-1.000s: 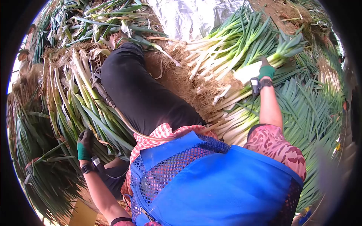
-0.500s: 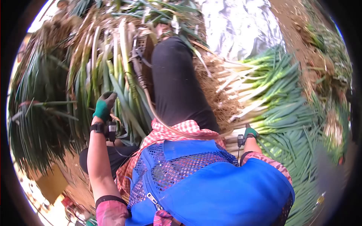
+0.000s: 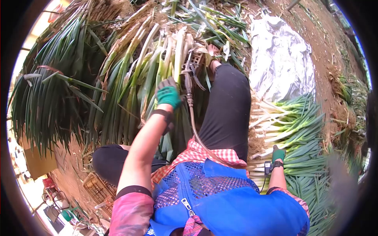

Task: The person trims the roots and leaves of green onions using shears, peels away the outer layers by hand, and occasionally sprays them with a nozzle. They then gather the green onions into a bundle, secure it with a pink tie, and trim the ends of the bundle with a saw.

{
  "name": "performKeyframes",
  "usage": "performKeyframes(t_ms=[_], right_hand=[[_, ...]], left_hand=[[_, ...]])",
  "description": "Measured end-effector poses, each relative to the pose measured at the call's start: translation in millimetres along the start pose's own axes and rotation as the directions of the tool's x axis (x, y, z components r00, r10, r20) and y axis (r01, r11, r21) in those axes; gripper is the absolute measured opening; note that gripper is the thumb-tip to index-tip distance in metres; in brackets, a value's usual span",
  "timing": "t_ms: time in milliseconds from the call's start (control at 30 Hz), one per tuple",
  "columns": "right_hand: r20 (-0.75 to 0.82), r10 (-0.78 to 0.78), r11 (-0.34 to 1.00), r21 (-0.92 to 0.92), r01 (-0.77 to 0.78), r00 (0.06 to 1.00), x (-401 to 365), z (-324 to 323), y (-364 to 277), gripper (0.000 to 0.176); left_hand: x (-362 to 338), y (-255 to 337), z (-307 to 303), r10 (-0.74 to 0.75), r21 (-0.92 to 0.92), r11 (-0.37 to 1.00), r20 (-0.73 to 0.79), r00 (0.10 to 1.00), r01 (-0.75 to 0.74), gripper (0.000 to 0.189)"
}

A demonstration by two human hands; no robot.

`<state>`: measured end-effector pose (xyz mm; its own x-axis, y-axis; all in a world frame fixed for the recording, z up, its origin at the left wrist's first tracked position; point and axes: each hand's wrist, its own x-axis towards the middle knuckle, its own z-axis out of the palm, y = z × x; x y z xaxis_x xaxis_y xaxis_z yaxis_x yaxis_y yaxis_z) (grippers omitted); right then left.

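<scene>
The left hand [image 3: 168, 93] had come within reach of ragged green onions [image 3: 136, 76]; I couldn't tell whether it or the right hand [image 3: 278, 153] gripped any.

Wearing blue vest [image 3: 248, 200], mesh panels [image 3: 228, 177], silver zip [image 3: 185, 203] | red-and-white checked cloth [image 3: 214, 154] | pink patterned sleeves [image 3: 132, 212], dark cuffs [image 3: 135, 190] | black trousers [image 3: 228, 110] | green-and-grey gloves [image 3: 169, 95] | black wristbands [image 3: 278, 164]

One camera, worn on the person's head, looked forward and steeply down (its wide lens left dark, curved edges around the scene). The blue vest [image 3: 240, 192] sat nearest, at the bottom; the left hand [image 3: 168, 93] and right hand [image 3: 278, 153] showed farther out, the silver sheet [image 3: 281, 59] beyond them.
</scene>
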<state>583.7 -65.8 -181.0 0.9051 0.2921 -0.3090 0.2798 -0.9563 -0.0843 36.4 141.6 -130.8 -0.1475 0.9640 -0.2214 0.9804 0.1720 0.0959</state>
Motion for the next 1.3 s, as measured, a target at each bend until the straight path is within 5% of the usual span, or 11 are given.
performKeyframes(t_ms=[200,367,700,800,867,1000,1067,1167,1200,1267,1300], right_hand=[[-0.054,-0.774,0.612,0.196,0.766,0.631,-9,2,-113,0.073],[-0.030,-0.873,0.420,0.461,0.782,0.486,-105,-62,-232,0.062],[0.093,-0.967,-0.131,0.616,0.777,-0.237,-322,-76,-364,0.041],[0.257,-0.944,-0.079,0.426,0.901,-0.205,-363,0,-398,0.076],[0.524,-0.851,0.200,0.347,0.916,-0.013,-404,6,-421,0.064],[0.607,-0.773,0.614,0.789,0.024,-0.187,-407,149,-446,0.035],[0.501,-0.851,0.503,0.864,0.028,-0.160,-420,164,-439,0.027],[0.190,-0.942,0.050,0.896,0.442,-0.277,-411,207,-444,0.032],[0.229,-0.961,0.100,0.813,0.573,-0.157,-409,197,-443,0.033],[0.234,-0.972,0.181,0.820,0.543,-0.030,-430,133,-431,0.039],[0.216,-0.976,0.191,0.904,0.383,-0.024,-442,101,-426,0.043]], left_hand=[[23,3,3,-0.167,0.019,0.986,0.092,0.982,0.166,0.115],[49,-22,-20,-0.268,-0.154,0.944,0.160,0.950,0.292,0.060],[-4,-146,-25,-0.186,-0.882,0.441,0.090,0.978,0.165,0.033],[-33,-143,-59,-0.162,-0.927,0.368,0.007,0.987,0.067,0.039],[-47,-141,-68,-0.138,-0.956,0.288,0.013,0.990,0.053,0.052],[-70,-136,-78,-0.136,-0.979,0.196,-0.077,0.988,-0.049,0.069],[-70,-137,-89,-0.247,-0.967,0.252,-0.013,0.969,0.051,0.063],[-57,-168,-65,-0.302,-0.691,0.721,-0.384,0.872,-0.054,0.053],[-56,-173,-63,-0.328,-0.675,0.734,-0.453,0.829,-0.078,0.043],[-66,-167,-97,-0.313,-0.992,0.123,-0.042,0.949,-0.004,0.041],[-63,-176,-88,-0.290,-0.985,0.175,-0.051,0.956,0.000,0.042]])
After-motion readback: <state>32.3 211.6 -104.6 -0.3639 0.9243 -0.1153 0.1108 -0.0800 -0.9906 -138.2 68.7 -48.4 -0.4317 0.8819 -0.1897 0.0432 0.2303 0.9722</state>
